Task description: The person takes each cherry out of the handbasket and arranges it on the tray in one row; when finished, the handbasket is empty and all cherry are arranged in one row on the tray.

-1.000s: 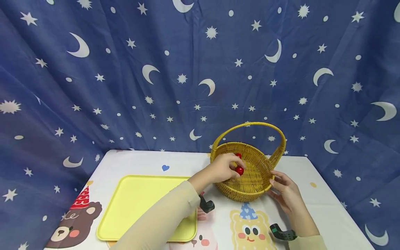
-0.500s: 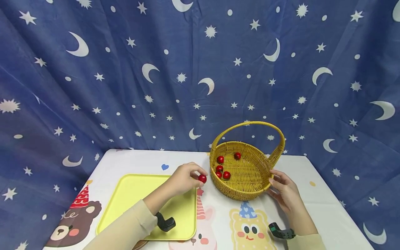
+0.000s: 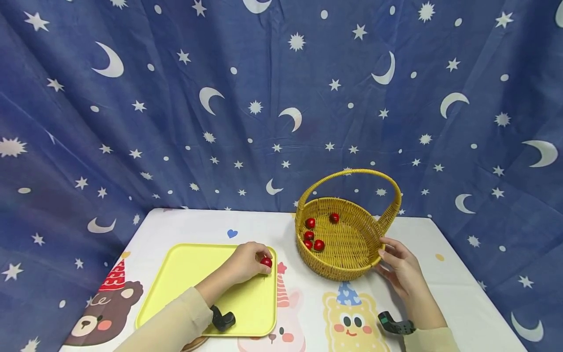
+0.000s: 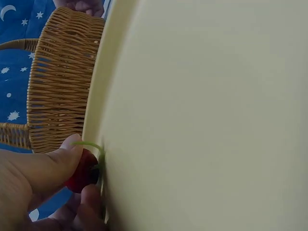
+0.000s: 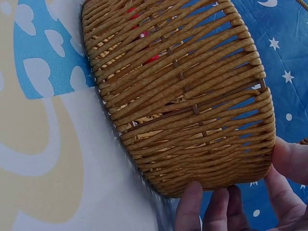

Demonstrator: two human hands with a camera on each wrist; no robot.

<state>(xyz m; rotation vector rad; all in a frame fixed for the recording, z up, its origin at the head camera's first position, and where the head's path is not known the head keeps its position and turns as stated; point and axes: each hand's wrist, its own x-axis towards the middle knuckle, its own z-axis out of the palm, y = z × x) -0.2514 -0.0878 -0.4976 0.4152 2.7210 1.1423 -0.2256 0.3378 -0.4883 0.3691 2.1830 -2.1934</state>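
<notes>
In the head view my left hand [image 3: 244, 262] pinches a red cherry [image 3: 266, 262] between thumb and fingertips, low over the right side of a yellow tray [image 3: 193, 269]. The left wrist view shows this cherry's thin green stem [image 4: 91, 143], with the fruit right at the tray surface. My right hand [image 3: 402, 266] grips the right rim of a round wicker basket [image 3: 352, 244], thumb on the upper edge and fingers against the outer wall. Inside the basket, toward its left side, lie several cherries [image 3: 319, 245]; one cherry [image 3: 334, 218] rests farther back.
A tall arched handle [image 3: 352, 172] rises over the basket. Tray and basket stand on a white cartoon-print tablecloth [image 3: 303, 288], with a starry blue curtain [image 3: 246, 122] close behind. A brown rounded edge [image 3: 195, 343] shows under the tray's front.
My left hand has come out of the basket with a cherry, moved left and lowered it over the tray. My right hand and the basket stay in place.
</notes>
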